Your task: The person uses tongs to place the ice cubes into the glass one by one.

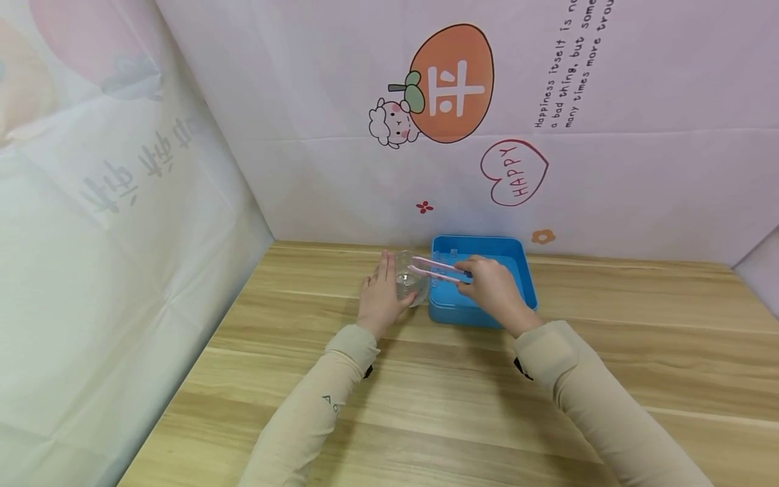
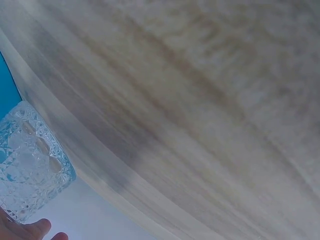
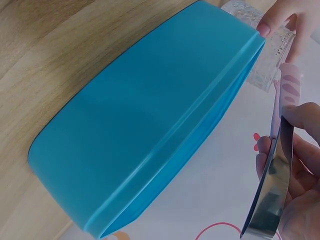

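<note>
A clear, patterned glass (image 1: 404,279) stands on the table, touching or very near the left side of a blue box (image 1: 459,315). My left hand (image 1: 379,292) holds the glass from the left, thumb at the near side and fingers at the far side. My right hand (image 1: 494,289) grips pink-tipped tongs (image 1: 439,265) with a metal spring band, seen in the right wrist view. The tong tips are apart, over the mouth of the glass; whether anything is between them I cannot tell. Several small clear cubes (image 1: 454,253) lie along the box's left side.
The wooden table (image 1: 426,406) meets a printed white cloth wall (image 1: 341,182) right behind the box. Another cloth (image 1: 122,270) hangs along the table's left edge. The box walls rise around the cubes.
</note>
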{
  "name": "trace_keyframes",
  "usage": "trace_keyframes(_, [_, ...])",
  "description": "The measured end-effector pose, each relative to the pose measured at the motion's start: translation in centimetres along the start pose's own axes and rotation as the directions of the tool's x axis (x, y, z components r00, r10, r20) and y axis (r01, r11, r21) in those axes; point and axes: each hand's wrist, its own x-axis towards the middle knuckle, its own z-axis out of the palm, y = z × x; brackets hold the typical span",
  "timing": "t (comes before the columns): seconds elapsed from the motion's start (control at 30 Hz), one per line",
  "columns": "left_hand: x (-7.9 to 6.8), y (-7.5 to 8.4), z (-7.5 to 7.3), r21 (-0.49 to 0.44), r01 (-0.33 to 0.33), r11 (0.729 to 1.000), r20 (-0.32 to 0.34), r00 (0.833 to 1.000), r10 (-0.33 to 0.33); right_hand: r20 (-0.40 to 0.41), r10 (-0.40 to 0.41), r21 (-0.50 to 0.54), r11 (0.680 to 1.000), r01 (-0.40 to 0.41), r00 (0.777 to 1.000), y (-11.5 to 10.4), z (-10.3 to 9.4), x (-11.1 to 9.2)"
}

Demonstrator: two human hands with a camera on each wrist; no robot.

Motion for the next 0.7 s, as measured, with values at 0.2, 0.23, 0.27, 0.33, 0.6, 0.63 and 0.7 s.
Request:
trace_keyframes(0.2, [0.0,0.1,-0.1,-0.004,0.000,1.000,0.000,1.000,0.000,-0.010,0.010,0.012,1.000,-0.010,1.000,0.1,-0.2,0.0])
trace_keyframes(0.23, [0.0,0.1,-0.1,-0.005,-0.001,1.000,-0.002,1.000,0.001,-0.016,0.012,0.014,1.000,-0.012,1.000,0.1,-0.3,0.0])
trace_keyframes(0.27, [0.0,0.1,-0.1,-0.008,-0.001,1.000,-0.005,1.000,0.001,-0.022,0.016,0.017,1.000,-0.016,1.000,0.2,-0.3,0.1])
trace_keyframes(0.33, [0.0,0.1,-0.1,-0.010,-0.004,1.000,-0.014,1.000,0.004,-0.034,0.029,0.019,0.999,-0.029,0.999,0.3,-0.5,0.0])
trace_keyframes(0.6, [0.0,0.2,0.1,-0.010,-0.008,1.000,-0.031,0.999,0.008,-0.044,0.092,0.010,0.996,-0.092,0.995,1.6,-0.6,-0.3])
trace_keyframes(0.63, [0.0,0.2,0.1,-0.011,-0.008,1.000,-0.031,0.999,0.007,-0.038,0.098,0.007,0.995,-0.098,0.994,1.8,-0.6,-0.4])
trace_keyframes(0.7, [0.1,0.2,0.1,-0.013,-0.006,1.000,-0.028,1.000,0.006,-0.028,0.106,-0.002,0.994,-0.106,0.994,2.3,-0.4,-0.4])
